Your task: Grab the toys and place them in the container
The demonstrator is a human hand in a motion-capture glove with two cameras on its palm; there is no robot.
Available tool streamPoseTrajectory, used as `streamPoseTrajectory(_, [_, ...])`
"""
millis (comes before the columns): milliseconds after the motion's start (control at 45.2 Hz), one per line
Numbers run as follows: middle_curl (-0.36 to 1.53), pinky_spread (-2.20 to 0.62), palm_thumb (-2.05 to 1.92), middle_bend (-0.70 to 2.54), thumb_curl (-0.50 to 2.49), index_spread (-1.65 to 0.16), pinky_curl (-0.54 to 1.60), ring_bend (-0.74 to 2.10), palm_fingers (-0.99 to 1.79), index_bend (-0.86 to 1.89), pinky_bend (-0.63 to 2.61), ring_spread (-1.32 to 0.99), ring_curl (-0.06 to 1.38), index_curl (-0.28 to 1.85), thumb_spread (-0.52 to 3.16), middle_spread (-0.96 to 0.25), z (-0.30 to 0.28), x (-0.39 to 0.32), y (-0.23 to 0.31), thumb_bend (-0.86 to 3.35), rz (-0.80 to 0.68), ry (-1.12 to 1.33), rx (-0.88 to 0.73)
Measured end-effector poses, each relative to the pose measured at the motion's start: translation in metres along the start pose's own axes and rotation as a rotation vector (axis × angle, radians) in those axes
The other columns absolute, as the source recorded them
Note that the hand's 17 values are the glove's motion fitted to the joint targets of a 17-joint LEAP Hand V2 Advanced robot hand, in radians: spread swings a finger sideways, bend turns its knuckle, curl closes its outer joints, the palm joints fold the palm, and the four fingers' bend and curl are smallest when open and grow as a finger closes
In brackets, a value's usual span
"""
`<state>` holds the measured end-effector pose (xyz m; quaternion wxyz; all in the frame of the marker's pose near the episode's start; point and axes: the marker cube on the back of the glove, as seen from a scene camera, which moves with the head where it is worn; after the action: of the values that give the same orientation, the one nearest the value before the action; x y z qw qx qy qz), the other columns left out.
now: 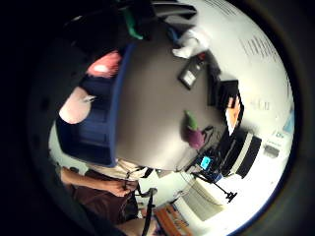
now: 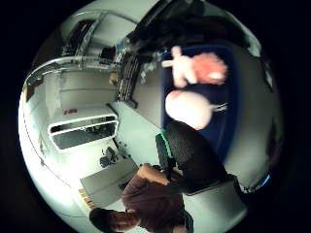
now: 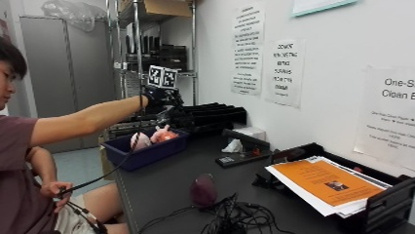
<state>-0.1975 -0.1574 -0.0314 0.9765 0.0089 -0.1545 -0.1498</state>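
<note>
Gloved hand point(image 3: 158, 96) seen above blue bin point(image 3: 133, 156); grip state cannot be told. Two pink toys point(image 2: 194, 87) are shown inside by palm view; purple toy point(image 3: 203, 190) left on table point(image 3: 162, 185).

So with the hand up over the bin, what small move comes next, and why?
Probably swing the hand from the blue bin toward the purple toy near the cables. Two pink toys already lie inside; the purple one is the only toy seen outside.
</note>
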Motion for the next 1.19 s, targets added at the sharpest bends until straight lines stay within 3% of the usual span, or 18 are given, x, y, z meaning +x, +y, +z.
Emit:
streamPoseTrajectory(221, [0.44,0.03,0.02,0.15,0.46,-0.20,0.37,0.46,-0.23,0.10,0.99,-0.01,0.35,0.25,1.27,0.01,-0.032,0.147,0.060,-0.02,0.240,0.073,0.031])
streamPoseTrajectory(442, [0.40,0.04,0.03,0.14,0.42,-0.21,0.35,0.43,-0.19,0.10,0.92,0.00,0.33,0.23,1.31,0.02,-0.007,0.274,0.116,-0.01,0.429,0.033,0.019])
streamPoseTrajectory(597, [0.37,0.04,0.05,0.15,0.40,-0.21,0.34,0.42,-0.17,0.11,0.89,0.00,0.33,0.23,1.33,0.01,0.040,0.323,0.128,-0.01,0.510,-0.008,-0.028])
streamPoseTrajectory(752, [0.36,0.04,0.06,0.15,0.38,-0.21,0.34,0.42,-0.17,0.09,0.88,0.00,0.33,0.22,1.34,0.01,0.132,0.349,0.114,-0.01,0.581,0.029,-0.164])
streamPoseTrajectory(862, [0.35,0.04,0.05,0.17,0.37,-0.20,0.34,0.47,-0.15,0.05,0.89,0.00,0.35,0.19,1.30,0.02,0.182,0.366,0.109,-0.02,0.632,0.049,-0.169])
streamPoseTrajectory(928, [0.38,0.02,0.05,0.28,0.37,-0.18,0.34,0.61,0.00,0.00,0.88,-0.05,0.38,0.16,1.26,0.00,0.196,0.374,0.101,-0.02,0.667,0.121,-0.048])
streamPoseTrajectory(973, [0.45,-0.02,0.10,0.51,0.38,-0.20,0.30,0.75,0.38,0.07,0.81,-0.12,0.40,0.15,1.26,-0.09,0.196,0.377,0.098,0.01,0.676,0.154,0.047])
streamPoseTrajectory(1061, [0.51,-0.11,0.28,0.72,0.41,-0.23,0.24,0.89,0.83,0.29,0.68,-0.21,0.40,0.18,1.31,-0.17,0.192,0.379,0.095,0.10,0.660,0.105,0.113])
streamPoseTrajectory(1194, [0.59,-0.22,0.53,0.81,0.52,-0.26,0.29,1.04,1.05,0.38,0.75,-0.28,0.49,0.25,1.16,-0.22,0.178,0.369,0.087,0.18,0.625,0.045,0.206])
